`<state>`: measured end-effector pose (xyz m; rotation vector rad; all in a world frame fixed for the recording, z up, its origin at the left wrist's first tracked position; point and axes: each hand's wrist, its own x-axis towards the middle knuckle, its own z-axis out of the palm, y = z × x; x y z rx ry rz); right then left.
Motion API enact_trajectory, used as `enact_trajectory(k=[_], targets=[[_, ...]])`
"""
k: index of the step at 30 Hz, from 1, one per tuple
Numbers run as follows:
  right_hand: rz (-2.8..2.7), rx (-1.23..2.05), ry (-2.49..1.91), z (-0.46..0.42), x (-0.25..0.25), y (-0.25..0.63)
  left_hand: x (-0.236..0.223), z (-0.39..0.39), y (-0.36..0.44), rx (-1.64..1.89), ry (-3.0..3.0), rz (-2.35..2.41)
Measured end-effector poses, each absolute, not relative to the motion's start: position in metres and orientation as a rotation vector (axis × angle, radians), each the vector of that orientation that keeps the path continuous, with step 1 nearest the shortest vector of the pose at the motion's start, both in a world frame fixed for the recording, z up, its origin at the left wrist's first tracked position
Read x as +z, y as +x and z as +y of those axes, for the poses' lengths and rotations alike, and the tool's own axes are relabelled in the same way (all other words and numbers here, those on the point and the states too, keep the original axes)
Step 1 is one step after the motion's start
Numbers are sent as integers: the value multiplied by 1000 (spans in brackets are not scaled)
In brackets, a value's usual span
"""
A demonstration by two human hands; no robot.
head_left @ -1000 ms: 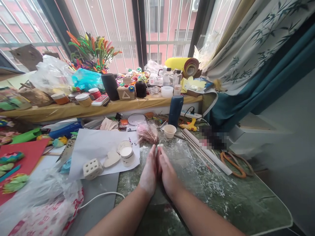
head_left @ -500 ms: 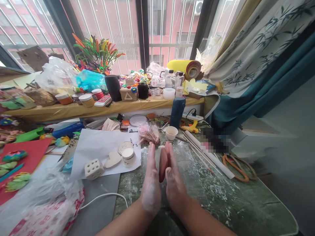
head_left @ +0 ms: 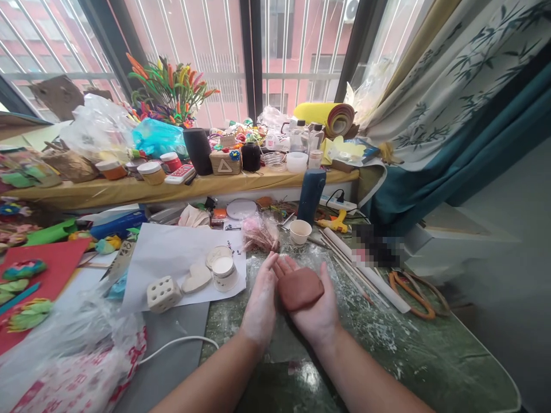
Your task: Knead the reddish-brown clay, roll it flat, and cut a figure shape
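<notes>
A flattened, rounded slab of reddish-brown clay [head_left: 300, 289] lies across the upturned palm of my right hand [head_left: 321, 312]. The right thumb stands up along the slab's right edge, and the fingertips show beyond its far side. My left hand [head_left: 260, 304] is held on edge just left of the clay, fingers stretched out and coated with white powder. Its fingertips come close to those of the right hand; whether it touches the clay I cannot tell. Beneath both hands is a clear sheet [head_left: 340, 281] dusted with white.
On white paper [head_left: 150, 252] at left stand a white die [head_left: 164, 294], a heart-shaped piece [head_left: 197, 278] and a small white jar [head_left: 224, 273]. Ahead are a paper cup [head_left: 300, 232], a bag of brown clay [head_left: 260, 234], and a dark blue bottle [head_left: 311, 196]. Sticks [head_left: 344, 264] lie right.
My palms, facing each other around the upright clay, have parted. The right palm has turned upward with the clay flat on it, and the left hand has come off its face.
</notes>
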<state>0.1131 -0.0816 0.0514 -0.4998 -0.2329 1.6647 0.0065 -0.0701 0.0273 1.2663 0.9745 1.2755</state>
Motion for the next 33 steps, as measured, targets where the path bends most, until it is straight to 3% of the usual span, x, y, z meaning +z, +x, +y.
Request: enact_trajectory(k=[5, 9, 17, 25, 30, 33], targets=[[-206, 1656, -510, -81, 53, 121, 47, -75, -8, 1014, 1858, 985], [-229, 1690, -527, -85, 54, 116, 52, -77, -10, 959, 1969, 1015], [-244, 1695, -533, -86, 55, 111, 43, -68, -11, 1025, 1827, 1091], [-519, 1476, -786, -84, 36, 113, 46, -65, -12, 1101, 1892, 1036], [-878, 1117, -976, -84, 32, 134, 38, -65, -10, 1110, 1444, 1105], [-1015, 1103, -1060, -85, 28, 142, 33, -60, -6, 1104, 1201, 1119]])
